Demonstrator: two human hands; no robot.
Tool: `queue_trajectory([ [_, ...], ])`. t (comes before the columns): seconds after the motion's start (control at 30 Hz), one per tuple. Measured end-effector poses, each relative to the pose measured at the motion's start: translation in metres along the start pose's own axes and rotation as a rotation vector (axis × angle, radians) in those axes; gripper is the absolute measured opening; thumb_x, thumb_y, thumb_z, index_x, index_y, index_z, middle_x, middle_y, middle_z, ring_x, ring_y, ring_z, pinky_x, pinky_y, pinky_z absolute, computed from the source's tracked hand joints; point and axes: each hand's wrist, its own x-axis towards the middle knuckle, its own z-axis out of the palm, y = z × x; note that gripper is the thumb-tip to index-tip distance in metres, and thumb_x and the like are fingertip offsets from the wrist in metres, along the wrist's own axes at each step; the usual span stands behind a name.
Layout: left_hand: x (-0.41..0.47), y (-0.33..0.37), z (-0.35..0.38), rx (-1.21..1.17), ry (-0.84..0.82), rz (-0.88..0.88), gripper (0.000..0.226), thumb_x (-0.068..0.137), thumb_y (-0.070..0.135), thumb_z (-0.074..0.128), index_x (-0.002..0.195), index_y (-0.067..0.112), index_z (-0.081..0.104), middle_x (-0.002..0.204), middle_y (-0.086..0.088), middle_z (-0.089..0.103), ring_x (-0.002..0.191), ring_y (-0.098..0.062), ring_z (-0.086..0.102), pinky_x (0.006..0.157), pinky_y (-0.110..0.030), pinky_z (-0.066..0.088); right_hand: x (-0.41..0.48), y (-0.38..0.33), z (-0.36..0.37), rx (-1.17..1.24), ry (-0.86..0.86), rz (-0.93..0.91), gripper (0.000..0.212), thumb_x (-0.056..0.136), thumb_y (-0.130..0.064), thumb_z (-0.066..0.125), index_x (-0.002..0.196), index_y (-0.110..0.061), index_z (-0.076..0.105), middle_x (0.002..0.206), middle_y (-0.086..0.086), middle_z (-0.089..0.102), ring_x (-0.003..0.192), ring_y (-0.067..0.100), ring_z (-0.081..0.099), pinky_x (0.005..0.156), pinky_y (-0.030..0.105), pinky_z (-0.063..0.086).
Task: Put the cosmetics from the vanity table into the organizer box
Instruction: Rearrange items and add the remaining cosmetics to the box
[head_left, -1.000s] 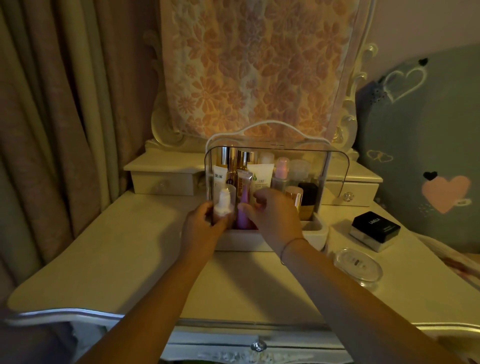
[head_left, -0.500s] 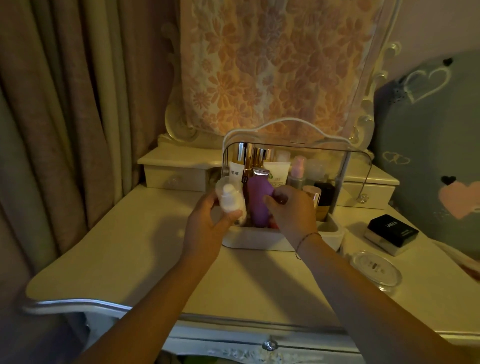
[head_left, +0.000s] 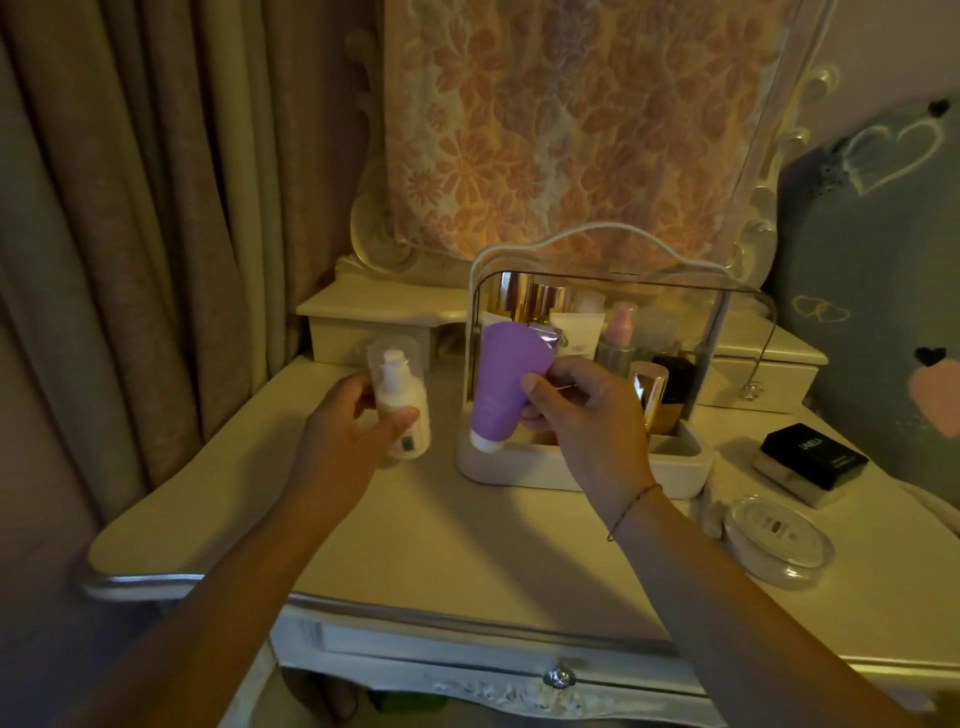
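While the left hand (head_left: 358, 431) grips a rigid pump bottle (head_left: 402, 410) over the bench (head_left: 467, 551), the right hand (head_left: 582, 415) pinches a soft, light purple tube (head_left: 501, 379) mid-body before the organizer box (head_left: 680, 467).

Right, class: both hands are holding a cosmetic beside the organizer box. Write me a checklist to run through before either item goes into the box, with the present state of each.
1. Left hand grips the white pump bottle: ok.
2. Right hand grips the purple tube: ok.
3. Organizer box front open for access: ok.
4. Free slot inside for both items: cannot tell, the hand and tube hide it.
5. Pump bottle's clear cap on: ok.
6. All table cosmetics packed: not ok, the black compact and clear round case remain out.
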Motion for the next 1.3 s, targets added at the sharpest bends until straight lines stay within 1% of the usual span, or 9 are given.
queue_trajectory([
  [0.27, 0.007, -0.033, -0.013, 0.025, -0.041, -0.075, 0.035, 0.083, 0.021, 0.066, 0.115, 0.013, 0.057, 0.102, -0.007, 0.066, 0.092, -0.023, 0.063, 0.068, -0.029, 0.046, -0.017, 0.018, 0.038, -0.012, -0.159, 0.136, 0.006, 0.087, -0.013, 0.065, 0.084, -0.019, 0.065, 0.075, 0.002, 0.065, 0.067, 0.011, 0.067, 0.066, 0.030, 0.060],
  [0.6, -0.004, -0.038, -0.011, -0.005, -0.042, -0.062, 0.032, 0.075, 0.043, 0.068, 0.104, 0.049, 0.053, 0.101, 0.013, 0.065, 0.094, -0.009, 0.063, 0.071, -0.028, 0.048, -0.011, 0.016, 0.018, -0.183, -0.291, 0.102, 0.015, 0.085, -0.025, 0.067, 0.098, -0.018, 0.065, 0.087, 0.001, 0.065, 0.084, 0.026, 0.065, 0.076, 0.037, 0.057],
  [0.7, -0.010, -0.037, -0.014, 0.004, -0.018, -0.074, 0.056, 0.076, 0.050, 0.067, 0.127, 0.034, 0.048, 0.125, 0.005, 0.058, 0.115, -0.012, 0.054, 0.091, -0.039, 0.048, 0.009, 0.007, -0.006, -0.207, -0.203, 0.060, 0.009, 0.087, -0.029, 0.063, 0.095, -0.025, 0.064, 0.081, -0.006, 0.067, 0.075, 0.012, 0.067, 0.070, 0.029, 0.058],
  [0.8, -0.020, -0.028, -0.015, 0.084, 0.117, -0.030, 0.065, 0.078, 0.044, 0.063, 0.136, 0.026, 0.040, 0.138, 0.003, 0.047, 0.121, -0.008, 0.044, 0.095, -0.032, 0.039, 0.038, 0.000, -0.021, -0.266, -0.022, 0.015, 0.020, 0.090, -0.022, 0.060, 0.110, -0.016, 0.060, 0.077, -0.002, 0.066, 0.065, 0.006, 0.068, 0.059, 0.018, 0.056],
  [0.87, -0.027, -0.017, -0.012, 0.114, 0.182, 0.052, 0.059, 0.080, 0.039, 0.064, 0.134, 0.026, 0.042, 0.135, 0.006, 0.047, 0.121, -0.008, 0.043, 0.094, -0.030, 0.037, 0.055, -0.003, -0.020, -0.341, -0.008, 0.006, 0.028, 0.091, -0.019, 0.059, 0.119, -0.016, 0.054, 0.072, -0.001, 0.064, 0.065, 0.010, 0.068, 0.069, 0.027, 0.059],
  [0.93, -0.033, -0.004, -0.009, 0.148, 0.210, 0.147, 0.052, 0.081, 0.037, 0.063, 0.130, 0.030, 0.045, 0.128, 0.013, 0.047, 0.120, -0.008, 0.044, 0.092, -0.025, 0.036, 0.069, -0.002, -0.017, -0.509, -0.081, 0.028, 0.029, 0.092, -0.021, 0.056, 0.121, -0.020, 0.050, 0.074, 0.006, 0.067, 0.081, 0.019, 0.069, 0.096, 0.045, 0.050],
  [1.0, -0.038, 0.010, -0.007, 0.186, 0.215, 0.233, 0.048, 0.080, 0.041, 0.061, 0.125, 0.031, 0.048, 0.122, 0.015, 0.047, 0.117, -0.004, 0.044, 0.090, -0.016, 0.034, 0.078, -0.001, -0.016, -0.697, -0.135, 0.054, 0.022, 0.092, -0.023, 0.054, 0.114, -0.022, 0.052, 0.081, 0.010, 0.068, 0.096, 0.028, 0.065, 0.105, 0.050, 0.039],
  [1.07, -0.041, 0.025, -0.004, 0.212, 0.218, 0.307, 0.046, 0.078, 0.045, 0.057, 0.120, 0.026, 0.052, 0.120, 0.011, 0.050, 0.114, -0.002, 0.043, 0.091, -0.007, 0.031, 0.081, -0.002, -0.016, -0.816, -0.143, 0.027, 0.008, 0.092, -0.023, 0.052, 0.099, -0.020, 0.055, 0.077, 0.008, 0.067, 0.090, 0.028, 0.066, 0.108, 0.051, 0.036],
  [1.3, -0.059, 0.069, 0.031, 0.215, 0.037, 0.449, 0.038, 0.083, 0.046, 0.058, 0.117, 0.030, 0.052, 0.114, 0.015, 0.047, 0.108, 0.002, 0.042, 0.089, -0.004, 0.031, 0.082, -0.014, -0.018, -0.873, -0.180, -0.056, 0.016, 0.091, -0.025, 0.057, 0.082, -0.014, 0.064, 0.079, 0.009, 0.069, 0.079, 0.027, 0.067, 0.094, 0.049, 0.047],
])
